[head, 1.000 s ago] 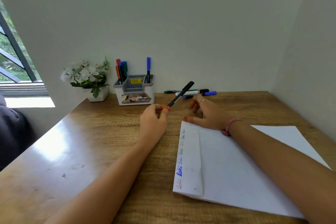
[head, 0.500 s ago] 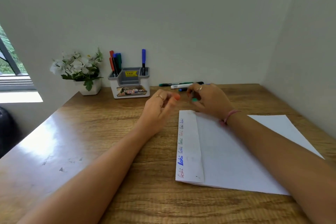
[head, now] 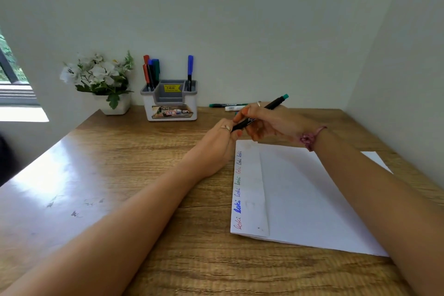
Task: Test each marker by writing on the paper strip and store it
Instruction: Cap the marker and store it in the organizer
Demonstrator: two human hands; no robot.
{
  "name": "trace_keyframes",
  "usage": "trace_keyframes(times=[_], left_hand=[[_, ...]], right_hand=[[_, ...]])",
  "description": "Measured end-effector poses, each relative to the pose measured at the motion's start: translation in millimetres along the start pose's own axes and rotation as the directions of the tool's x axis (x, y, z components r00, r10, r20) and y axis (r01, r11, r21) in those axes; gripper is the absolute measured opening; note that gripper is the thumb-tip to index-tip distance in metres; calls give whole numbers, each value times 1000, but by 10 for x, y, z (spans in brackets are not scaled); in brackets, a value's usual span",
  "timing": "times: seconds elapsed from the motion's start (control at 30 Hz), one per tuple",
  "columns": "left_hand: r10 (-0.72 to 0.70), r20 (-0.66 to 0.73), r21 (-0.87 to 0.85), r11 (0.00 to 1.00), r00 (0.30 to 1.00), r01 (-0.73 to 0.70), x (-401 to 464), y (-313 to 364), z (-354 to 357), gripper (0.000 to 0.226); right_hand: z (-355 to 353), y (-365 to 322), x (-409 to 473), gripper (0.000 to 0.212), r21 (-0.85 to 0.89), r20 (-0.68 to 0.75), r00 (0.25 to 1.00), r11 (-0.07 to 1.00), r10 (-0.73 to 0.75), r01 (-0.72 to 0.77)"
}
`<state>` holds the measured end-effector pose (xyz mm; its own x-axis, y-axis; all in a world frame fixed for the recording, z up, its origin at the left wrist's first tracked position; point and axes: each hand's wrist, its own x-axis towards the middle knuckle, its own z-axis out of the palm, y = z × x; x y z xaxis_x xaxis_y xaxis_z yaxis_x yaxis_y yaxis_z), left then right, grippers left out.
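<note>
My right hand [head: 269, 122] grips the green-tipped marker [head: 262, 112] above the paper strip [head: 248, 190]; my left hand [head: 216, 146] pinches its cap end. I'd pull straight, keeping the barrel steady.

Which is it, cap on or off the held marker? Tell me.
Cannot tell. The marker is gripped by the right hand, and the left hand pinches its near end, hiding the cap and tip.

Black marker [head: 260, 111] with teal end, tilted above folded paper strip [head: 248, 190] of coloured scribbles.
</note>
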<state>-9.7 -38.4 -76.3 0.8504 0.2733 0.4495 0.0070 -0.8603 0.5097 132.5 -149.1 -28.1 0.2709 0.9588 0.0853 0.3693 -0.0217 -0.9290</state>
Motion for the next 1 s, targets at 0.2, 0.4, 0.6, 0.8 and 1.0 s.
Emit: trace_keyframes(times=[0.2,0.4,0.6,0.8,1.0], left_hand=[[27,-8,30,999,1000,-27,35,-37,-53,22],[22,-41,58,998,999,-20,40,-127,-90,41],[1,-73,107,994,997,7,40,-119,-90,44],[-58,-106,88,994,993,67,58,-107,-148,63],[-165,92,-6,986,982,166,32,-154,-119,64]], right_hand=[[-65,-92,-39,31,19,30,999,999,-26,26],[18,-74,-42,30,101,87,995,993,57,-65],[39,-78,-65,30,145,149,984,983,95,-117],[11,-84,-112,31,269,115,991,959,64,-93],[-140,-160,-131,32,152,-9,994,982,113,-111]])
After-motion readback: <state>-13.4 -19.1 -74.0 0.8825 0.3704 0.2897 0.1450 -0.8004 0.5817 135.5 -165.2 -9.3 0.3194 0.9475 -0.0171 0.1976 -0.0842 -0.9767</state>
